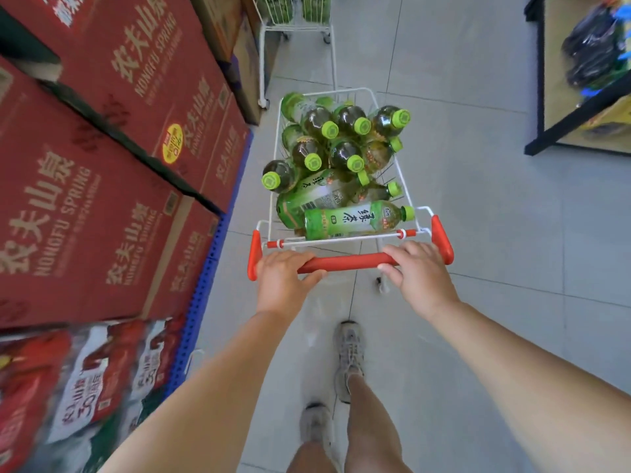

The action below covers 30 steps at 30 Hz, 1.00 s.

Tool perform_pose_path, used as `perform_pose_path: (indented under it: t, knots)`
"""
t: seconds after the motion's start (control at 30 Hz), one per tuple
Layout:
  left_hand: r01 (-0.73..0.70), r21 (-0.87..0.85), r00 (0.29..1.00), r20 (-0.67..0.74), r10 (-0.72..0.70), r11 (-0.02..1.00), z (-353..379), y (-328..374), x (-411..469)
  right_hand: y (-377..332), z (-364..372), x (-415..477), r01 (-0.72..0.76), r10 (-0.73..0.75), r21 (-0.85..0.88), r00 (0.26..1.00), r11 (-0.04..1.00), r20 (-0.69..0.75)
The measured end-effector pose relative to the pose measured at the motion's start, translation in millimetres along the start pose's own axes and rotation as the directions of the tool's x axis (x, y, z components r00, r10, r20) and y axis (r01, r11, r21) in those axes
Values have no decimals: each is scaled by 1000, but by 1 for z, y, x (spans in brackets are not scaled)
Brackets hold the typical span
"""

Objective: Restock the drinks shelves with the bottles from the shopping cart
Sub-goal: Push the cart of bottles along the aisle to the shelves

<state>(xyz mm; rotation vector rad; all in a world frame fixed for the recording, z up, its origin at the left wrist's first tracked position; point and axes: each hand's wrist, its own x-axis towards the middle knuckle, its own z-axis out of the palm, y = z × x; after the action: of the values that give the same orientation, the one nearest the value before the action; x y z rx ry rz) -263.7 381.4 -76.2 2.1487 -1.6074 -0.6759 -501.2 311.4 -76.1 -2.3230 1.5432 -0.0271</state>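
Now our left hand point(283, 271) and right hand point(415, 268) both grip the red handle point(345, 262) of the white shopping cart point(341, 239), centre frame, green tea bottles point(348, 218) heaped inside. Red Nongfu Spring cartons point(112, 172) crowd the left; a second cart point(293, 27), cut off at the top, stands ahead; open tile floor point(478, 233) lies right.

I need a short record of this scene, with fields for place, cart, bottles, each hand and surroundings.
place: shop aisle, tiled floor
cart: white wire, red handle
bottles: green-capped, piled in the cart
left hand: grips the handle, left end
right hand: grips the handle, right end
surroundings: red boxes on the left; second cart ahead
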Motion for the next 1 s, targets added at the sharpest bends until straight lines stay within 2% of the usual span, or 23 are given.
perform_pose_path:
  t: [0.3, 0.43, 0.63, 0.83, 1.0]
  knots:
    - [-90, 40, 996, 11, 89, 995, 45, 2, -164, 7, 36, -182, -38, 40, 19, 995, 999, -94]
    - [-118, 45, 993, -16, 119, 992, 67, 7, -240, 15, 52, -264, -43, 46, 29, 993, 999, -105]
    - [-187, 86, 978, -81, 194, 979, 102, 20, -356, 30, 74, -382, -13, 13, -3, 981, 1000, -196]
    - [-175, 64, 984, -16, 176, 982, 130, 31, -469, 40, 95, -502, -24, 25, 6, 981, 1000, -190]
    - [-204, 84, 978, -19, 206, 975, 153, 32, -565, 41, 121, -606, -60, 58, -1, 972, 998, -227]
